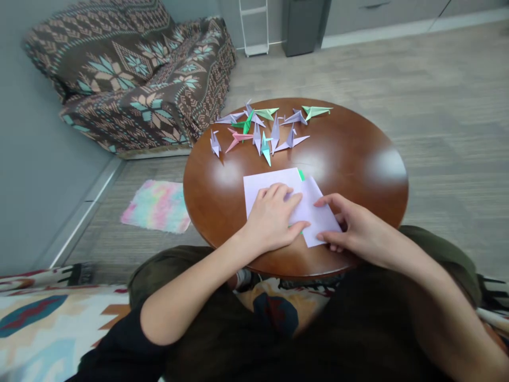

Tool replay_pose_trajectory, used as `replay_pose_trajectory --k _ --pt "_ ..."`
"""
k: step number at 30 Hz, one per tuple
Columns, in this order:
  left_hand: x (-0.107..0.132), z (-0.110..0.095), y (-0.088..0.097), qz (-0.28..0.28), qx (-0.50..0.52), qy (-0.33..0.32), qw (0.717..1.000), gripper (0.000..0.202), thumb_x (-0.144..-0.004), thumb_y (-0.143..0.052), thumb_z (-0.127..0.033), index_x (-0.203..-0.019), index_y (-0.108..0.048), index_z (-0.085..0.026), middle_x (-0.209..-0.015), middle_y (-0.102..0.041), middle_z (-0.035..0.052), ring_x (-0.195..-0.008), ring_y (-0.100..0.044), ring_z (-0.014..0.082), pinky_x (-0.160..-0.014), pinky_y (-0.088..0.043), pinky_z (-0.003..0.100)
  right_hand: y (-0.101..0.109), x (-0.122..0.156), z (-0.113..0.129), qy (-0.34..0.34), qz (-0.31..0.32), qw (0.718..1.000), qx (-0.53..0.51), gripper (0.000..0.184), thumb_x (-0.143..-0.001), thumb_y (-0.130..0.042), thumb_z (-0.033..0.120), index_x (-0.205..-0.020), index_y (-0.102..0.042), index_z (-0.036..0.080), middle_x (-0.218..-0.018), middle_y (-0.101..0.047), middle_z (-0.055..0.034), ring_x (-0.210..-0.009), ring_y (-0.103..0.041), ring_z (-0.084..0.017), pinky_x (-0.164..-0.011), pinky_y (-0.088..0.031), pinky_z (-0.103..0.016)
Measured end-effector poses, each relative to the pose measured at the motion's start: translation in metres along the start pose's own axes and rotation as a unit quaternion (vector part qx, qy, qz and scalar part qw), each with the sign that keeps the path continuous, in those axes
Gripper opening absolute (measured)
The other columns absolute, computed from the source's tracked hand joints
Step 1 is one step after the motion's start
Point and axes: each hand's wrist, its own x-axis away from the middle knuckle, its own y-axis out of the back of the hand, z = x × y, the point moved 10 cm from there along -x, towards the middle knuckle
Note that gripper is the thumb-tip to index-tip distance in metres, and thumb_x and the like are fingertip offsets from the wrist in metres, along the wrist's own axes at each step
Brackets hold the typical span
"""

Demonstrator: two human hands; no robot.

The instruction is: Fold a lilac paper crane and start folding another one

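A pale lilac sheet of paper (314,209) lies near the front edge of a round brown table (350,154). It rests partly over another lilac sheet (262,183), and a green sheet (301,173) peeks out beneath. My left hand (274,217) lies flat on the papers with its fingers stretched out. My right hand (353,228) pinches the right edge of the top sheet between thumb and fingers.
Several folded paper cranes (264,130) in lilac, green and pink stand at the table's far side. A sofa with a patterned brown throw (131,74) is at the back left. A pastel rug (157,206) lies on the floor left of the table.
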Motion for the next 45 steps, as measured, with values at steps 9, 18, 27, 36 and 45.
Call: replay_pose_trajectory --k 9,18,27,36,45 --pt "0.0 -0.001 0.001 -0.001 -0.004 -0.003 1.0 0.053 -0.093 -0.066 -0.053 -0.133 -0.062 -0.019 -0.138 -0.059 0.0167 -0.132 -0.052 0.0346 -0.107 -0.043 0.051 -0.003 -0.003 -0.006 -0.01 0.026 0.998 -0.055 0.047 -0.086 -0.072 0.031 -0.123 -0.044 0.027 -0.066 -0.072 0.0043 -0.056 -0.073 -0.024 -0.054 -0.06 -0.035" --pt "0.001 -0.001 0.0 -0.004 0.0 -0.005 1.0 0.055 -0.094 -0.065 -0.053 -0.136 -0.06 -0.018 -0.14 -0.059 0.0179 -0.133 -0.05 0.0354 -0.108 -0.042 0.052 0.02 -0.005 0.0 0.015 -0.039 0.999 -0.029 0.039 -0.095 -0.065 0.05 -0.123 -0.052 0.027 -0.066 -0.067 0.0047 -0.051 -0.064 -0.017 -0.049 -0.052 -0.028" --pt "0.001 -0.001 -0.001 -0.002 0.0 -0.005 1.0 0.057 -0.093 -0.066 -0.053 -0.137 -0.059 -0.017 -0.14 -0.058 0.0177 -0.134 -0.05 0.0353 -0.109 -0.042 0.052 0.022 -0.012 -0.006 0.025 -0.012 0.996 -0.082 0.037 -0.094 -0.068 0.045 -0.121 -0.053 0.025 -0.06 -0.057 0.0088 -0.043 -0.058 -0.015 -0.043 -0.047 -0.025" --pt "0.001 0.0 -0.001 -0.007 0.006 -0.009 1.0 0.057 -0.093 -0.066 -0.053 -0.138 -0.059 -0.018 -0.14 -0.058 0.0177 -0.134 -0.05 0.0351 -0.11 -0.042 0.052 0.022 -0.012 -0.007 0.024 -0.018 0.996 -0.083 0.04 -0.092 -0.07 0.048 -0.12 -0.053 0.025 -0.061 -0.057 0.009 -0.043 -0.058 -0.015 -0.042 -0.046 -0.025" --pt "0.0 -0.001 0.0 -0.004 -0.004 -0.007 1.0 0.057 -0.094 -0.065 -0.052 -0.138 -0.059 -0.016 -0.141 -0.058 0.0184 -0.134 -0.05 0.0358 -0.109 -0.042 0.052 0.033 -0.008 0.002 0.045 -0.069 0.991 0.105 0.039 -0.091 -0.071 0.048 -0.12 -0.057 0.025 -0.06 -0.063 0.0055 -0.054 -0.062 -0.021 -0.055 -0.049 -0.033"
